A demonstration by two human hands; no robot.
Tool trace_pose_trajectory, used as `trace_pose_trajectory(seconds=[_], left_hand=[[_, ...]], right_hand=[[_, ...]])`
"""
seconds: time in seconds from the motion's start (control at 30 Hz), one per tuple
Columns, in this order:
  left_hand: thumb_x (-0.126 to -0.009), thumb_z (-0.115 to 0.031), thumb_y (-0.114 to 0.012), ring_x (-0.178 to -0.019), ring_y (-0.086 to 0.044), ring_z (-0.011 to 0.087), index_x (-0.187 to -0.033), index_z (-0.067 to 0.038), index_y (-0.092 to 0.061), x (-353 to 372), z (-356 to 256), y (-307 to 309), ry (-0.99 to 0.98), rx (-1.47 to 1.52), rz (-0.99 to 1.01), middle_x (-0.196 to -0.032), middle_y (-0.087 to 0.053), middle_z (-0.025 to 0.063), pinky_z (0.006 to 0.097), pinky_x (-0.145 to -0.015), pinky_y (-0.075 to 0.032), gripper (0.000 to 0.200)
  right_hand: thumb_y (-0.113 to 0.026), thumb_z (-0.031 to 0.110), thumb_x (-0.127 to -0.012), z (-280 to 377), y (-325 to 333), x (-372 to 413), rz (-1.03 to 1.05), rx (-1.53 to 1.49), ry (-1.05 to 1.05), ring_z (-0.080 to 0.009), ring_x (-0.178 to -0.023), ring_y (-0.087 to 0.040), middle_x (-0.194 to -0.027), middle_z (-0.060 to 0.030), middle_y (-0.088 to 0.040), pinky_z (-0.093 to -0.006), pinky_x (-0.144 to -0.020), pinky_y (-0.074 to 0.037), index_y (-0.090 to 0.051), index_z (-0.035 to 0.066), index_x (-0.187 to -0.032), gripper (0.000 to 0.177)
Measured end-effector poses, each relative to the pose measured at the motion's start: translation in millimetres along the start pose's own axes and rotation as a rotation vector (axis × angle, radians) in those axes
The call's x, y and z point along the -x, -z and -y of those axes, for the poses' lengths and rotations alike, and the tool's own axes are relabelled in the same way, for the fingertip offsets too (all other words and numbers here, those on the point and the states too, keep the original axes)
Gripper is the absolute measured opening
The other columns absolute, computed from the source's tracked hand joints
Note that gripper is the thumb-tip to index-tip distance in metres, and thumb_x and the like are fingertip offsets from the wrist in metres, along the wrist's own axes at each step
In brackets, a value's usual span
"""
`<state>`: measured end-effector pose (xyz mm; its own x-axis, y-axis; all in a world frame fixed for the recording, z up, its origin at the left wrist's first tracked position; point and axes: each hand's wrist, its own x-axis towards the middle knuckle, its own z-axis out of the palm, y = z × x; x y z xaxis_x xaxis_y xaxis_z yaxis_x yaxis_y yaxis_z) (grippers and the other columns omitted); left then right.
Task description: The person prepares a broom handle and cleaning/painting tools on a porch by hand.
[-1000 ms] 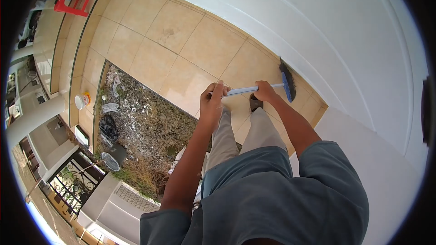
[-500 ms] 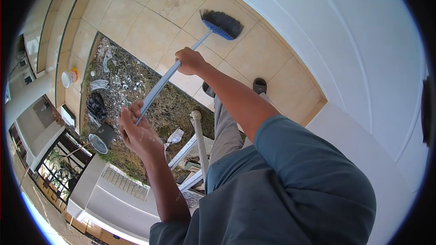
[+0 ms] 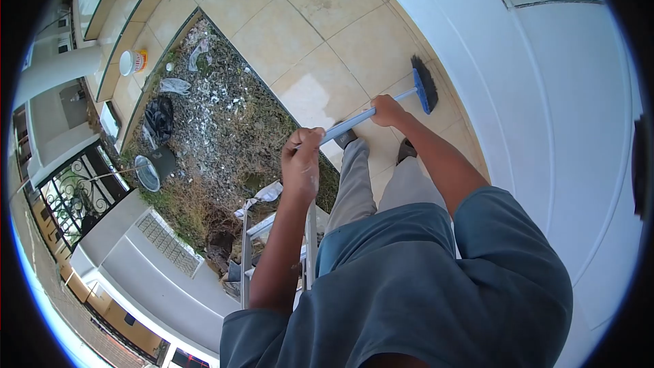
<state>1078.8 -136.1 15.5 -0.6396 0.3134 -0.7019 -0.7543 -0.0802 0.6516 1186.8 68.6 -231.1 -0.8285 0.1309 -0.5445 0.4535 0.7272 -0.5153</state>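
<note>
A broom (image 3: 351, 123) with a light blue-grey handle and a blue head with dark bristles (image 3: 426, 85) is in both my hands. My left hand (image 3: 302, 148) is closed round the upper end of the handle. Lower down, nearer the head, my right hand (image 3: 388, 110) grips the same handle. The bristles touch the beige tiled floor (image 3: 286, 34) close to the foot of the white wall (image 3: 477, 61). My feet, in dark sandals, stand on the tiles just below the handle.
Left of the tiles lies a sunken bed of soil (image 3: 218, 116) with white debris, plastic scraps and a black bag (image 3: 159, 120). A dark bucket (image 3: 153, 167) stands at its edge, a white tub (image 3: 133, 62) on the ledge. A metal ladder (image 3: 246, 252) is beside my legs.
The broom head has swung right and nearer to the wall and my feet. My left hand has moved right and closed round the handle, its fingers looser before. The view has shifted.
</note>
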Motion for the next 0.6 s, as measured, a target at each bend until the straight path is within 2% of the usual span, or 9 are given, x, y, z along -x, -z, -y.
trace_pose_trajectory(seconds=[0.07,0.13,0.17,0.2,0.23,0.33,0.37,0.43,0.6], left_hand=[[-0.078,0.004,-0.066,-0.071,-0.046,0.0110,-0.060,-0.009,-0.039,-8.2,34.3,-16.6,-0.124,-0.043,0.104,-0.069,-0.050,0.0008,0.0259,-0.079,-0.038,0.035],[-0.076,0.006,-0.066,-0.067,-0.043,0.0105,-0.060,-0.008,-0.035,-4.0,0.5,-14.3,-0.242,-0.099,-0.064,-0.066,-0.049,0.0008,0.0267,-0.079,-0.039,0.038],[-0.077,0.006,-0.066,-0.065,-0.043,0.0102,-0.059,-0.009,-0.034,1.6,-25.4,-3.8,-0.329,-0.143,-0.125,-0.064,-0.048,0.0007,0.0269,-0.079,-0.040,0.039],[-0.076,0.007,-0.065,-0.063,-0.042,0.0096,-0.058,-0.009,-0.033,15.4,-50.3,2.7,-0.435,-0.212,-0.133,-0.063,-0.048,0.0006,0.0271,-0.076,-0.039,0.040],[-0.076,0.007,-0.064,-0.062,-0.041,0.0090,-0.057,-0.009,-0.032,32.7,-66.2,8.1,-0.542,-0.283,-0.138,-0.063,-0.047,0.0005,0.0272,-0.072,-0.038,0.040],[-0.072,0.008,-0.065,-0.057,-0.038,0.0093,-0.056,-0.010,-0.031,58.9,-78.0,4.6,-0.695,-0.564,-0.158,-0.058,-0.044,-0.0005,0.0274,-0.065,-0.033,0.042],[-0.069,0.008,-0.066,-0.056,-0.038,0.0104,-0.055,-0.010,-0.030,61.4,-78.3,3.0,-0.757,-0.708,-0.102,-0.056,-0.043,-0.0007,0.0275,-0.062,-0.030,0.043],[-0.064,0.009,-0.068,-0.054,-0.036,0.0133,-0.052,-0.011,-0.030,66.9,-89.2,-0.7,-0.849,-0.901,-0.010,-0.051,-0.039,-0.0016,0.0280,-0.061,-0.028,0.045],[-0.070,0.001,-0.054,-0.055,-0.025,0.0106,-0.055,-0.015,-0.027,104.9,-191.8,-23.5,-1.033,-0.528,0.199,-0.052,-0.029,-0.0028,0.0324,-0.063,-0.024,0.035]], right_hand=[[-0.062,0.022,-0.078,-21.1,-12.0,-9.0,-0.005,0.014,0.075,-0.0382,-0.080,-0.062,-0.077,-0.0214,-0.063,-0.0461,-0.072,-0.049,-0.065,0.003,-0.069,0.022],[-0.061,0.019,-0.077,13.0,-14.4,-25.9,-0.044,-0.087,0.053,-0.0371,-0.083,-0.062,-0.079,-0.0202,-0.064,-0.0463,-0.073,-0.049,-0.065,0.004,-0.070,0.017],[-0.061,0.017,-0.075,53.4,-17.2,-37.7,-0.174,-0.128,0.088,-0.0361,-0.082,-0.062,-0.077,-0.0172,-0.064,-0.0458,-0.072,-0.049,-0.066,0.007,-0.072,0.012],[-0.061,0.015,-0.067,105.4,3.1,-45.1,-0.083,-0.217,0.077,-0.0319,-0.089,-0.062,-0.088,-0.0144,-0.067,-0.0427,-0.078,-0.051,-0.068,0.009,-0.081,0.017],[-0.062,0.015,-0.067,145.5,-2.0,-63.4,-0.128,-0.255,0.142,-0.0312,-0.090,-0.062,-0.088,-0.0135,-0.067,-0.0429,-0.077,-0.051,-0.068,0.009,-0.081,0.016],[-0.066,0.018,-0.074,226.5,-22.9,-114.3,-0.115,-0.525,0.525,-0.0342,-0.069,-0.062,-0.068,-0.0160,-0.062,-0.0402,-0.065,-0.049,-0.064,0.004,-0.072,0.014],[-0.061,0.019,-0.083,243.7,-21.9,-122.9,-0.078,-0.583,0.640,-0.0362,-0.066,-0.053,-0.062,-0.0155,-0.050,-0.0461,-0.064,-0.042,-0.047,0.002,-0.058,0.033],[-0.064,0.023,-0.085,271.6,-7.7,-123.6,-0.052,-0.594,0.730,-0.0344,-0.077,-0.055,-0.072,-0.0142,-0.052,-0.0452,-0.071,-0.043,-0.050,0.002,-0.065,0.032],[-0.066,0.019,-0.079,297.4,90.2,-63.8,-0.346,-0.578,0.677,-0.0350,-0.081,-0.058,-0.075,-0.0144,-0.057,-0.0469,-0.072,-0.046,-0.054,0.004,-0.072,0.020]])
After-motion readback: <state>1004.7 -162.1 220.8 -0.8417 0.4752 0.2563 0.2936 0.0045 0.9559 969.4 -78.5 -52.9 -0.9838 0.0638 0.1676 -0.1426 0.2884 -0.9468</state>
